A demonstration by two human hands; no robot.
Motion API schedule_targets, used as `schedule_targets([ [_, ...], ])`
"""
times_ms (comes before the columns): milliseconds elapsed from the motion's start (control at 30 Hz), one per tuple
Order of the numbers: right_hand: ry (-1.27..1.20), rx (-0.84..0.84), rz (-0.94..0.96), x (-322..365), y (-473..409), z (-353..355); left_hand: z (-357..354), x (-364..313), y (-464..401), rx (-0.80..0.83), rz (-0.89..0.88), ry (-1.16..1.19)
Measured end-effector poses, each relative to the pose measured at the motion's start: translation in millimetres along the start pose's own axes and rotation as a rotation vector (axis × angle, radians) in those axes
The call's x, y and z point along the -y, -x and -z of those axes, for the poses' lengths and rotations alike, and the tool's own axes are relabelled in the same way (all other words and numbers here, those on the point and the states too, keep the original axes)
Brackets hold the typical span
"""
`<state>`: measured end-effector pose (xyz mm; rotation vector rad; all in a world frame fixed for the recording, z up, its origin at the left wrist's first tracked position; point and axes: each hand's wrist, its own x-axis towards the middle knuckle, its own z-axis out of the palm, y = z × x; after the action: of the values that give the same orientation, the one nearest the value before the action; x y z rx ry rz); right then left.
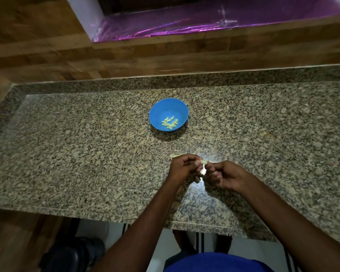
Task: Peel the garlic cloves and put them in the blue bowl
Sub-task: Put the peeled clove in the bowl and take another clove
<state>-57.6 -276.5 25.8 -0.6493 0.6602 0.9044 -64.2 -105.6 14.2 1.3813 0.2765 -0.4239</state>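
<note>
A: Where do we find the blue bowl (pixel 168 114)?

B: We find it upright on the granite counter (pixel 67 146), toward the far edge and near the middle of the counter's width. It stands well apart from both hands.

A: What does it hold?

B: We count a small cluster of peeled garlic cloves (pixel 170 122), pale yellow-green, lying on the bowl's floor toward its near side.

A: How do we describe the left hand (pixel 184 167)?

B: Its fingers are curled inward. Thumb and fingertips pinch one end of a garlic clove (pixel 204 162), which shows pale between the two hands.

A: And the right hand (pixel 223 176)?

B: We see it curled as well, its fingertips meeting the same clove from the other side. The two hands touch at the fingertips, above the counter and closer to its near edge than to the bowl.

A: Can we tell how much skin remains on the clove?

B: We cannot tell; the fingers cover most of it.

A: Anything else on the counter?

B: We note pale scraps of garlic skin (pixel 176 155) lying just beyond the left hand, and a further pale scrap just under the meeting fingertips. A wooden wall (pixel 47 55) rises behind the counter's far edge.
</note>
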Motion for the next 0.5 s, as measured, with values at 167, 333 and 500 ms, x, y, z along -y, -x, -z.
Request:
schedule_targets([
  [167, 0.384, -0.164, 0.212, -6.3, 2.1, -1.1, 1.3, -0.1, -2.9, 0.001, 0.139, 0.125],
  [333, 0.832, -0.382, 0.654, -12.4, -3.7, 0.9, -4.7, 0.7, -9.8, -0.023, 0.168, 0.108],
  [500, 1.114, -0.462, 0.842, -15.3, -7.7, 7.1, -9.5, 0.8, -10.4, -0.043, 0.142, 0.070],
])
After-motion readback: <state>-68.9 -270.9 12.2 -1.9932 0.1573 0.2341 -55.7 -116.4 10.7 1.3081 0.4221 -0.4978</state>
